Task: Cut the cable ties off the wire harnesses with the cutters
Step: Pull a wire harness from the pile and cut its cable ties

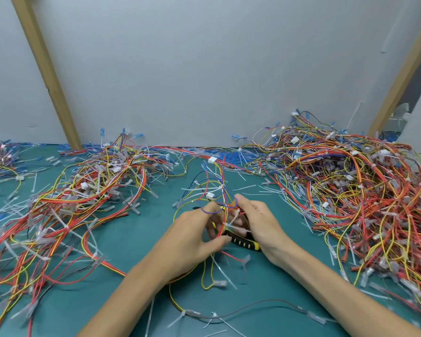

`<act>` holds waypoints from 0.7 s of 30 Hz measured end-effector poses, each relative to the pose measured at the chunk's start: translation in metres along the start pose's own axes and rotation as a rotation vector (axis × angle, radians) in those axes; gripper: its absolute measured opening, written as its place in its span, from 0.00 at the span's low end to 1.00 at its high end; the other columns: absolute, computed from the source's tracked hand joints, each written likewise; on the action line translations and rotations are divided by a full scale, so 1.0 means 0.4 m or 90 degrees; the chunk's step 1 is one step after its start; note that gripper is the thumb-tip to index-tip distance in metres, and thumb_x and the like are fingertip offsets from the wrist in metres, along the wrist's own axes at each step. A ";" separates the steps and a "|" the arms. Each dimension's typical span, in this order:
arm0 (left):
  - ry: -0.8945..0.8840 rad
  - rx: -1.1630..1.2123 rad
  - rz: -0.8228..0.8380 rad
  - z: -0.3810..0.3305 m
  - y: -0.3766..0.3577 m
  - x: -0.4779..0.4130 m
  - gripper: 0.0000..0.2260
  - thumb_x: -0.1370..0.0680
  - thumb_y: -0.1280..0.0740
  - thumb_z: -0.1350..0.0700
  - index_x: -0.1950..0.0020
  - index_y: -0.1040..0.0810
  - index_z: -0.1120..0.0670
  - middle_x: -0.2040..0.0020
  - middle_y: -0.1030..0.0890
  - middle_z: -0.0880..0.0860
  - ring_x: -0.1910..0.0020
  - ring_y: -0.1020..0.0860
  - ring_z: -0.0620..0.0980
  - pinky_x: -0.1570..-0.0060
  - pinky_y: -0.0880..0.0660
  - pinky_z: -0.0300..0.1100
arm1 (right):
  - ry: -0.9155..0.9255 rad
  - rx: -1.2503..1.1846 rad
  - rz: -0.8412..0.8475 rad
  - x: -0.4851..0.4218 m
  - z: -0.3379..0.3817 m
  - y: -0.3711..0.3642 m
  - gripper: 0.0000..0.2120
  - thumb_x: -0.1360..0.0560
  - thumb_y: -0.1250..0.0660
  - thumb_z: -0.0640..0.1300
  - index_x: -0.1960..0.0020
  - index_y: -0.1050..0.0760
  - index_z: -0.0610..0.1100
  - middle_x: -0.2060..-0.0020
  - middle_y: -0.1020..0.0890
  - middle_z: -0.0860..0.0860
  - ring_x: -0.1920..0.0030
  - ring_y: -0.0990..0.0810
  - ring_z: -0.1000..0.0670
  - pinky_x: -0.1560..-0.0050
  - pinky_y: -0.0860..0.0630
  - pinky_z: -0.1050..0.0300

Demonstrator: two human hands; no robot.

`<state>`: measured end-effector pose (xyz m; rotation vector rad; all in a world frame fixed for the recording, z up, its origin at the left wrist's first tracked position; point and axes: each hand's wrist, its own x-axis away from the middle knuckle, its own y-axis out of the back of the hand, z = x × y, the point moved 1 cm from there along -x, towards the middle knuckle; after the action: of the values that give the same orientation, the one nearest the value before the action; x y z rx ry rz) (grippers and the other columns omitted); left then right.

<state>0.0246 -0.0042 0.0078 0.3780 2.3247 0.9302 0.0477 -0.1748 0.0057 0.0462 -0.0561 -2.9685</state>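
A wire harness (213, 190) of red, yellow and blue wires is held up over the middle of the green mat. My left hand (195, 237) grips its wires between thumb and fingers. My right hand (258, 222) holds the cutters (244, 243), whose black and yellow handle sticks out below the palm; the cutter jaws are hidden among the wires. A white cable tie (231, 221) wraps the harness between my two hands, its tail pointing up and right.
A large heap of harnesses (350, 190) fills the right side, another heap (83, 198) lies to the left. Cut white tie pieces (272, 190) lie scattered on the green mat (136, 244). A grey wall with wooden posts stands behind.
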 end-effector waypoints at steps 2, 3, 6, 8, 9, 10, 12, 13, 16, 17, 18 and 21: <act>0.010 0.048 0.006 0.001 0.012 -0.005 0.10 0.25 0.25 0.52 0.51 0.26 0.47 0.62 0.21 0.41 0.59 0.20 0.43 0.58 0.32 0.29 | -0.067 -0.086 0.020 -0.005 0.016 0.001 0.25 0.17 0.41 0.54 0.72 0.29 0.49 0.75 0.34 0.52 0.76 0.39 0.53 0.73 0.43 0.59; 0.015 0.062 -0.012 0.001 0.018 -0.006 0.11 0.26 0.24 0.52 0.51 0.24 0.49 0.62 0.21 0.43 0.59 0.20 0.43 0.58 0.32 0.28 | -0.099 -0.134 0.033 -0.006 0.026 0.001 0.24 0.19 0.40 0.56 0.72 0.29 0.50 0.74 0.35 0.52 0.76 0.39 0.53 0.73 0.42 0.60; -0.003 0.025 -0.133 -0.007 0.031 -0.008 0.13 0.29 0.21 0.55 0.51 0.23 0.55 0.58 0.20 0.44 0.58 0.23 0.41 0.54 0.33 0.27 | -0.135 -0.268 0.110 -0.005 0.059 -0.003 0.20 0.28 0.33 0.64 0.69 0.27 0.50 0.73 0.34 0.54 0.77 0.36 0.55 0.72 0.42 0.63; -0.036 -0.040 -0.234 -0.019 0.026 -0.010 0.13 0.29 0.22 0.55 0.53 0.23 0.56 0.57 0.22 0.44 0.56 0.26 0.42 0.52 0.34 0.29 | -0.124 -0.319 0.176 0.003 0.075 -0.006 0.20 0.34 0.31 0.66 0.67 0.26 0.49 0.72 0.33 0.54 0.76 0.35 0.56 0.71 0.41 0.65; -0.050 -0.044 -0.275 -0.023 0.022 -0.011 0.12 0.29 0.22 0.55 0.55 0.24 0.56 0.58 0.24 0.45 0.56 0.28 0.43 0.52 0.34 0.30 | -0.115 -0.332 0.205 0.008 0.081 -0.006 0.19 0.35 0.31 0.66 0.66 0.25 0.49 0.72 0.33 0.54 0.76 0.34 0.56 0.73 0.38 0.66; -0.057 -0.029 -0.303 -0.026 0.017 -0.010 0.11 0.29 0.23 0.56 0.57 0.25 0.55 0.59 0.25 0.45 0.57 0.29 0.42 0.54 0.34 0.30 | -0.106 -0.342 0.232 0.012 0.085 -0.005 0.19 0.35 0.30 0.65 0.66 0.24 0.49 0.71 0.32 0.55 0.75 0.33 0.56 0.74 0.35 0.66; -0.047 0.015 -0.321 -0.023 0.008 -0.010 0.12 0.29 0.23 0.58 0.59 0.26 0.55 0.61 0.26 0.44 0.59 0.28 0.41 0.57 0.34 0.30 | -0.080 -0.335 0.260 0.018 0.088 -0.001 0.17 0.33 0.29 0.63 0.64 0.23 0.49 0.70 0.29 0.54 0.73 0.30 0.56 0.73 0.31 0.65; -0.036 0.034 -0.312 -0.019 0.002 -0.009 0.12 0.29 0.22 0.59 0.60 0.27 0.55 0.62 0.26 0.44 0.59 0.28 0.41 0.57 0.33 0.30 | -0.067 -0.312 0.254 0.019 0.086 0.002 0.16 0.33 0.29 0.62 0.64 0.22 0.49 0.69 0.27 0.54 0.72 0.29 0.55 0.72 0.30 0.64; 0.001 0.057 -0.256 -0.007 -0.013 -0.005 0.09 0.28 0.23 0.63 0.57 0.23 0.56 0.61 0.24 0.46 0.60 0.25 0.42 0.58 0.32 0.29 | -0.071 -0.265 0.205 0.015 0.067 0.019 0.15 0.27 0.33 0.59 0.62 0.20 0.49 0.67 0.25 0.52 0.68 0.28 0.54 0.70 0.31 0.62; 0.009 0.056 -0.237 -0.003 -0.018 -0.003 0.08 0.28 0.24 0.64 0.56 0.22 0.56 0.61 0.23 0.46 0.59 0.24 0.42 0.57 0.32 0.29 | -0.076 -0.261 0.194 0.013 0.061 0.026 0.14 0.24 0.34 0.57 0.60 0.19 0.49 0.66 0.25 0.52 0.66 0.27 0.53 0.69 0.31 0.61; 0.014 0.055 -0.223 0.000 -0.020 -0.002 0.07 0.27 0.25 0.65 0.55 0.20 0.56 0.60 0.21 0.46 0.59 0.23 0.42 0.56 0.32 0.28 | -0.074 -0.249 0.183 0.011 0.054 0.036 0.12 0.22 0.34 0.54 0.57 0.19 0.48 0.65 0.24 0.52 0.64 0.27 0.52 0.67 0.30 0.61; 0.032 0.088 -0.203 0.001 -0.021 0.004 0.07 0.24 0.28 0.65 0.50 0.19 0.54 0.57 0.19 0.46 0.56 0.21 0.46 0.56 0.31 0.28 | -0.024 -0.162 0.134 0.003 0.031 0.061 0.07 0.23 0.32 0.49 0.53 0.20 0.45 0.63 0.23 0.50 0.61 0.25 0.51 0.63 0.28 0.59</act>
<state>0.0233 -0.0093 0.0010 0.0345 2.4087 0.6336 0.0503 -0.1986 0.0192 -0.0463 0.2926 -2.7411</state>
